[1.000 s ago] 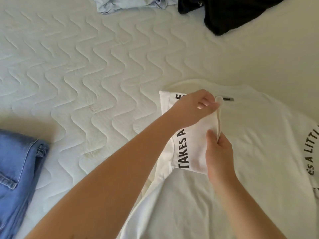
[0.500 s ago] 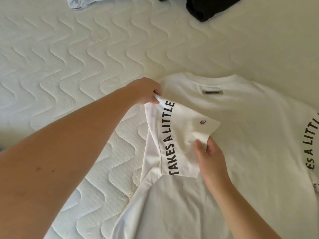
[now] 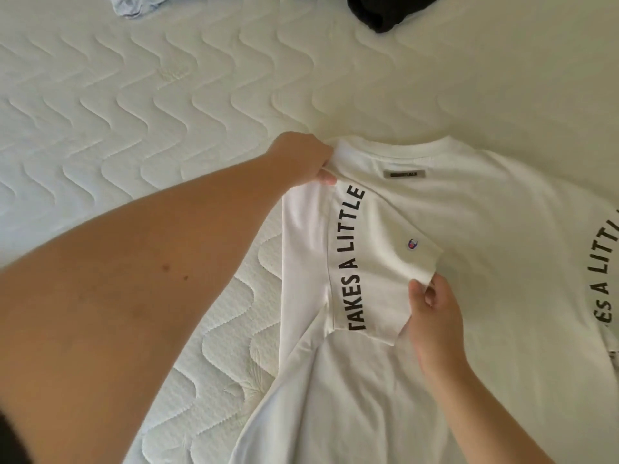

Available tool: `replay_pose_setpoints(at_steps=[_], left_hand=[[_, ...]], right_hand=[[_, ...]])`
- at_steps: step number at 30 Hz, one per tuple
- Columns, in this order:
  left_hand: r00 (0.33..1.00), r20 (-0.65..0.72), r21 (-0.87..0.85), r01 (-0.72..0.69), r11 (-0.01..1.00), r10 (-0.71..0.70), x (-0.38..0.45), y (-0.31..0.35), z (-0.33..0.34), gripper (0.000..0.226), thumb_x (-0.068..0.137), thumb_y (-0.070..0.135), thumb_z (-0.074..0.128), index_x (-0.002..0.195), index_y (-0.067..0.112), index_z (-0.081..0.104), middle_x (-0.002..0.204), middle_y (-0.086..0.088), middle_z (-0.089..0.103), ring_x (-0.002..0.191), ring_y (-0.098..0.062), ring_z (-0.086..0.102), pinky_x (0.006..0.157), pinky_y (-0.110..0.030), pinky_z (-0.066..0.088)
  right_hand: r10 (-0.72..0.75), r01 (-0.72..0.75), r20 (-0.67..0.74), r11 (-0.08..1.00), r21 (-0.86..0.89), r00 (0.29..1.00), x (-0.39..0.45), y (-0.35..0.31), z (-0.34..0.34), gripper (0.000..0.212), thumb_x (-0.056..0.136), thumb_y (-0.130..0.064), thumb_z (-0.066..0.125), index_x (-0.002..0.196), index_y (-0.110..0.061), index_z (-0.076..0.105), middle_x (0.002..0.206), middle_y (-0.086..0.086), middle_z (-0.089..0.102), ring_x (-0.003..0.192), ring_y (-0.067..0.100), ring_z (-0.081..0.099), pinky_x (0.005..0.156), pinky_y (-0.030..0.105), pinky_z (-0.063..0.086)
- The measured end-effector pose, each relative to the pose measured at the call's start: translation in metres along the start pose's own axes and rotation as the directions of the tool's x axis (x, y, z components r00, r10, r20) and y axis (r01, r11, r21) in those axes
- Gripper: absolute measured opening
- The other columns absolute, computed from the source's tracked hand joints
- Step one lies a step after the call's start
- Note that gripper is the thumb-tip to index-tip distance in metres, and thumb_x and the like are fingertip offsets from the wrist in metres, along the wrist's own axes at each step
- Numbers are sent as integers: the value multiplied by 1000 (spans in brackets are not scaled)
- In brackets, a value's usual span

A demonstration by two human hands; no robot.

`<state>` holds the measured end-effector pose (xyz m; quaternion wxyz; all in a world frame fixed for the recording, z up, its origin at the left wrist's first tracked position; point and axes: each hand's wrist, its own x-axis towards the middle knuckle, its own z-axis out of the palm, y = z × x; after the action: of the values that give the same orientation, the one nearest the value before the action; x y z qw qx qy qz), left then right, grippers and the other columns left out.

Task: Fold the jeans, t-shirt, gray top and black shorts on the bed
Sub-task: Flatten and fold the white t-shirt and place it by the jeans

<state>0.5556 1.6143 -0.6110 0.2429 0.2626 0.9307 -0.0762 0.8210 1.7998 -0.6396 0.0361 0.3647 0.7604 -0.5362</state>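
T-shirt: white cotton t-shirt (image 3: 469, 262) with black lettering, flat on the quilted white bed (image 3: 134, 112)
Left hand (image 3: 301, 157): pinches the shoulder fold
Right hand (image 3: 435, 316): grips the folded-in sleeve's hem
Black shorts (image 3: 385, 11): far edge of the bed

White t-shirt (image 3: 452, 229) with "TAKES A LITTLE" in black on its folded sleeve (image 3: 365, 262), and "A LITTLE" along its right edge.

Quilted white mattress cover (image 3: 140, 105) with stitched wavy lines, filling the left and upper part of the view. Smooth cream sheet (image 3: 485, 78) at the upper right, unquilted. Soft, even daylight throughout; faint shadows only. No walls, floor or windows visible.
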Motion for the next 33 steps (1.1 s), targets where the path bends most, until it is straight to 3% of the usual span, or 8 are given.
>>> replay_pose_setpoints(at_steps=[3,6,9,11,15,19,26,33], left_hand=[[992,-103,-128,65,990,-79,-12,1,13,47,93,56,55,115,15,51,109,-6,54,90,-29,59,73,-39,45],[943,-270,-335,96,937,-193,-40,7,24,50,93,47,61,129,16,47,126,-8,45,77,-26,56,67,-39,49],[899,-331,-518,81,852,-286,-80,20,47,34,96,39,58,120,16,52,118,-3,49,71,-18,54,65,-35,48],[900,-296,-611,78,788,-319,-111,31,68,22,98,33,56,112,17,55,104,3,55,68,-10,53,65,-30,48],[894,-130,-720,212,660,-428,-172,58,109,19,99,38,49,97,21,56,81,6,64,69,-10,60,60,-28,46],[859,100,-755,394,524,-501,-239,96,144,35,91,62,43,89,29,55,77,11,64,73,-13,64,60,-28,43],[878,264,-519,478,708,-400,-323,149,174,41,88,53,61,111,26,40,84,10,51,73,-16,49,64,-29,37],[862,256,-486,507,712,-438,-355,200,161,13,96,29,46,98,22,36,72,5,41,71,-26,51,62,-31,37]], right_hand=[[-37,33,-62,997,-71,997,7,-2,0,23,93,-20,61,115,-26,54,98,-10,66,80,-1,62,73,27,48],[-125,101,-169,985,-142,978,-5,-7,-3,29,89,-24,66,111,-25,47,92,-3,51,70,5,52,63,22,39],[-218,204,-27,944,-259,976,-36,-9,7,13,91,-29,61,95,-26,50,71,-9,55,62,8,53,56,25,37],[-146,184,150,942,-279,978,-58,-7,22,13,94,-31,57,87,-21,56,66,-9,63,63,11,61,61,30,46],[221,-110,389,951,-288,894,-86,-7,52,37,94,-52,51,84,-17,61,67,1,69,57,14,69,66,36,57],[158,42,370,878,-478,916,-85,-13,70,61,88,-64,50,79,-6,66,73,8,70,72,25,70,76,36,55],[14,151,331,871,-467,944,-81,-10,67,13,87,-22,58,88,-9,59,84,7,67,82,27,63,71,33,49],[168,-146,344,985,-88,924,-93,0,48,35,80,-20,73,111,-14,59,94,-2,67,80,14,66,68,24,53]])
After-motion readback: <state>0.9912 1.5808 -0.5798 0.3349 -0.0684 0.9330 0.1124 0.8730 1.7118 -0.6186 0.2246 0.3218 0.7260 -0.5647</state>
